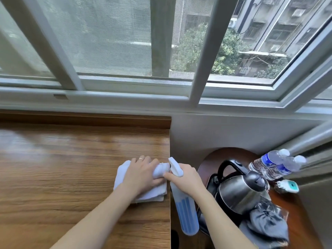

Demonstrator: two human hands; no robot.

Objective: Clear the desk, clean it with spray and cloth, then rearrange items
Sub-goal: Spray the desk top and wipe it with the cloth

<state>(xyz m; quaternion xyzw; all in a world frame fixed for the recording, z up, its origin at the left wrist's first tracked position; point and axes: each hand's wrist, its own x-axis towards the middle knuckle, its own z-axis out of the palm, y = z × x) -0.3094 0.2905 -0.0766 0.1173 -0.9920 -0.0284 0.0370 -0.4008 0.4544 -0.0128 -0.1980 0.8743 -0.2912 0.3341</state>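
I see 2 hands low in the head view, both at the right edge of the wooden desk (62,168). Left hand (142,175) lies palm down on a folded white cloth (143,193); fingers bent over a bunched-up part of the cloth, gripping it, a ring on 1 finger. Rest of the cloth lies flat on the desk under the palm and sticks out past the knuckles on the far side and past the wrist on the near side. Right hand (185,177) is wrapped round the neck of a spray bottle (186,212), fingers curled tight round it just below the white spray head; I can't tell whether a finger sits on the trigger. Nozzle points at the bunched cloth, right by the left fingertips, touching or nearly touching. Bottle body hangs down past the right wrist, off the desk edge, blue stripes on the lower part. Right of the right-hand fingers, apart from them: a round side table (291,229) with a steel kettle (239,191), 2 water bottles (276,164) leaning at the far side, a dark crumpled bag (267,223) nearest me. Window (161,51) runs along beyond both hands.
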